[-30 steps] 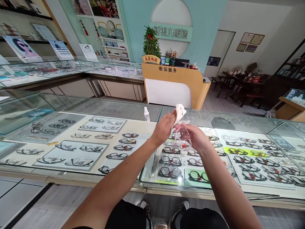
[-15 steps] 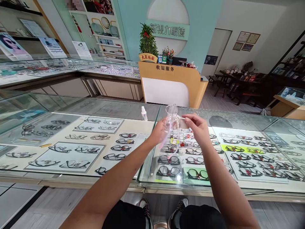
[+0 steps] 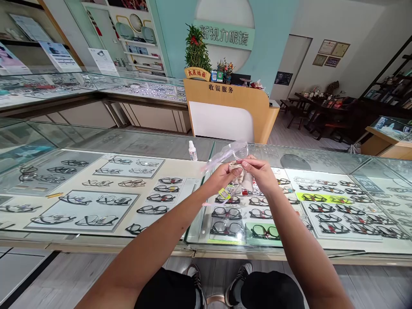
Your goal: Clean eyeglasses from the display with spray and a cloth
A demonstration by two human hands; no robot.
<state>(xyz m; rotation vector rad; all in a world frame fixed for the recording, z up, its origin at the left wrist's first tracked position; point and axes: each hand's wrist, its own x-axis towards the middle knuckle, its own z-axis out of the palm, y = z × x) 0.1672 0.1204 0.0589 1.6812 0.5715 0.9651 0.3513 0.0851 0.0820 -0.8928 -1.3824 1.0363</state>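
Above the glass counter, both of my hands are close together on a pair of clear eyeglasses (image 3: 225, 152) with pale, pinkish temples. My left hand (image 3: 222, 178) is closed on the eyeglasses, its thumb against a beige cloth (image 3: 247, 182). My right hand (image 3: 260, 172) pinches the cloth around part of the frame, and the cloth's end hangs below the fingers. One round rim sticks up above the fingertips; the other is mostly hidden by cloth and hands. Left of my hands, a small white spray bottle (image 3: 192, 151) stands upright on the counter.
Beneath me, the glass display case (image 3: 193, 234) holds rows of eyeglasses, including a green-rimmed pair (image 3: 265, 231). A wooden cashier desk (image 3: 225, 96) with a potted plant (image 3: 197, 49) stands beyond. Farther right are a dark table and a small glass-topped cabinet (image 3: 394, 128).
The eyeglasses have turned from nearly upright to slanting, one temple now pointing left. My right hand has moved inward with the cloth, which now wraps part of the frame. The view shifted slightly.
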